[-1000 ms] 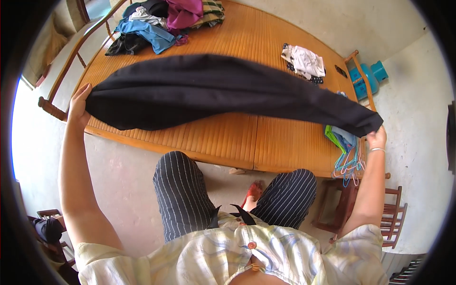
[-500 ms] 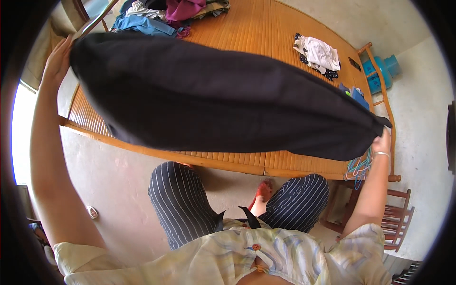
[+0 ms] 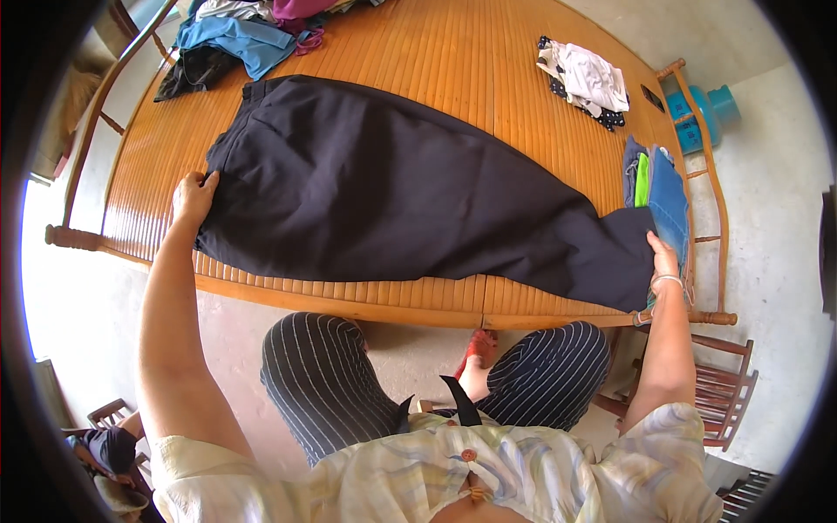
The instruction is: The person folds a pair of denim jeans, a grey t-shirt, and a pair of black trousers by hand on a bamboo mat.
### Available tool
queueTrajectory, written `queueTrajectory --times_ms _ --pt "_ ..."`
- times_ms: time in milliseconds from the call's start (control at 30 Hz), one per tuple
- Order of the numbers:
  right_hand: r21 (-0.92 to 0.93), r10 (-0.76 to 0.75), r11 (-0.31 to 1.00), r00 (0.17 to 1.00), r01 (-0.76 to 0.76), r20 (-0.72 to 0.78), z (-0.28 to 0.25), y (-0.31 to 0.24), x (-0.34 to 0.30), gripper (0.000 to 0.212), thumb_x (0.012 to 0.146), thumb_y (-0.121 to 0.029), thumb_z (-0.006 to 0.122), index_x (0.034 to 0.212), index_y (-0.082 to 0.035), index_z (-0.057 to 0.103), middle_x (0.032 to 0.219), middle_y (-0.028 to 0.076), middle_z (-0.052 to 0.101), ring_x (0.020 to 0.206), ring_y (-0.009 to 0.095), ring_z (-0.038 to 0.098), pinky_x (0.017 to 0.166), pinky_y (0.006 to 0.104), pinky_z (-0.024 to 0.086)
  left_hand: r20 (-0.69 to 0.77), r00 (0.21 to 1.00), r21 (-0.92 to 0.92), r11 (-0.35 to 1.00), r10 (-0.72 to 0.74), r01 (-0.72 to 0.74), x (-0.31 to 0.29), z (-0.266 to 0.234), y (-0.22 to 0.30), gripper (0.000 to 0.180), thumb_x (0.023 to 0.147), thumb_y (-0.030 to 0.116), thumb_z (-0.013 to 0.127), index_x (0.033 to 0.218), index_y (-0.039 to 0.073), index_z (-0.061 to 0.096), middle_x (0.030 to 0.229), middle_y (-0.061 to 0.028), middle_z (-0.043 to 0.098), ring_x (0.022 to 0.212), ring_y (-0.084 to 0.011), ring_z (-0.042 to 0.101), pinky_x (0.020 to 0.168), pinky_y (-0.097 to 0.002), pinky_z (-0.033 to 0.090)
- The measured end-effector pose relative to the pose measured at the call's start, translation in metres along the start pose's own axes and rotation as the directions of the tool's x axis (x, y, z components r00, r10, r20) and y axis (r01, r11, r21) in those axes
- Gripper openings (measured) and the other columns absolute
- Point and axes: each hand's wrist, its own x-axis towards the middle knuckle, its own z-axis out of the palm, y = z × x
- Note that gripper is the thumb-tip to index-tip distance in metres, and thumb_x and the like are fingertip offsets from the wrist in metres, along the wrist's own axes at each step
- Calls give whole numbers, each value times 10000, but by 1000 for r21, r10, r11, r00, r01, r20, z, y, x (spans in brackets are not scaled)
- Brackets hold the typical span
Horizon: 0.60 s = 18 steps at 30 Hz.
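Head view: left hand grips the waist end of the dark trousers; right hand pinches the hem, folded clothes just beyond it.

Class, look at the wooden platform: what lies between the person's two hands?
In the head view, dark trousers lie spread flat between the left hand and right hand.

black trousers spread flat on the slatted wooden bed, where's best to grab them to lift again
Take the long black cloth trousers at both ends from the near edge: the wide waistband by the left hand and the narrow leg hem by the right hand. Lying flat, they offer only edges to pinch.
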Motion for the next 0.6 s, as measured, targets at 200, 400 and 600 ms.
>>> queueTrajectory --times_ms 200,400,600 --pt "78 -158 984 987 160 -39 6 -32 -18 503 827 -226 681 1205 56 507 1123 146 597 1003 235 580 918 349 437 -157 985 13 997 73 -72 -12 3 11 425 759 347 700 1000 3 640 964 -186 655 947 -309 616 845 -382 463" --pt "119 -194 972 978 203 -80 -43 -17 -4 446 838 -195 666 1177 62 532 1126 153 594 1022 235 573 901 332 447 -35 997 -732 677 73 -75 -21 -68 -37 250 778 170 682 926 -27 637 841 -83 639 816 -183 597 778 -290 466" --pt "-83 -120 991 959 102 -255 -62 43 12 688 799 -258 712 1299 97 403 1262 201 506 1155 260 479 966 336 361 593 805 -377 874 -27 307 -79 -87 -84 327 756 135 656 1028 -38 605 816 -51 595 803 -168 562 682 -323 475"
